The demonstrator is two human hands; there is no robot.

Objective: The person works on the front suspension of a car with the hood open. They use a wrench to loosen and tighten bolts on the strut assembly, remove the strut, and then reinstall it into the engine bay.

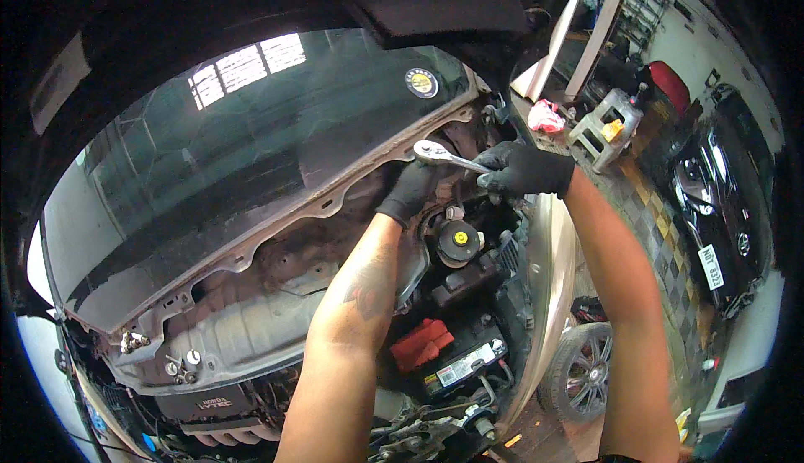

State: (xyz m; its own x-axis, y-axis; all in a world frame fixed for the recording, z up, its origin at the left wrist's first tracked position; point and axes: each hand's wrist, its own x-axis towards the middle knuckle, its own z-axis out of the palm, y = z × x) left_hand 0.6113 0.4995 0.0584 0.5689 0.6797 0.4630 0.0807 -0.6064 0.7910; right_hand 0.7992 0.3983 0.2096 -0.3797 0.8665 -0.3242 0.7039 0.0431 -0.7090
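Note:
A silver ratchet wrench [452, 158] lies across the far right corner of an open engine bay, below the windshield edge. My right hand [528, 170], in a black glove, is closed around its handle. My left hand [412, 190], gloved in black too, reaches in just under the ratchet head; its fingers are hidden, so its grip does not show. What sits beneath the head is also out of sight. Nearer to me stands a round black reservoir [459, 241] with a yellow mark on its cap.
A red cloth [421, 345] rests beside the car battery [463, 364]. Small metal parts [180, 368] lie on the cowl at left, above the engine cover [209, 403]. Right of the fender are a loose wheel [582, 372], a grey step stool [605, 130] and a black car [720, 203].

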